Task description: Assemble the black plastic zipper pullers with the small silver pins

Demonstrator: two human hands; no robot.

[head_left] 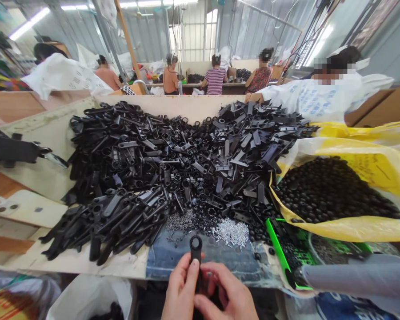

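Note:
A black plastic part with a round ring end (196, 243) stands upright over the table's front edge. My left hand (180, 291) grips its shaft, thumb lying along the front and the ring poking up above the fingers. Close on the right, my right hand (231, 291) curls its fingers and thumb round the lower shaft, whose end is hidden. Behind the hands lie a blue cloth pad (173, 255), a heap of silver pins (231, 232) and a heap of small dull grey pieces (182, 221).
A large pile of black parts (173, 151) fills the table's back. Similar long pieces (120, 218) lie stacked at left. On the right are a yellow-white sack of black beads (336, 189) and a green tray (276, 244). A white bag (93, 298) hangs below. Several people work farther back.

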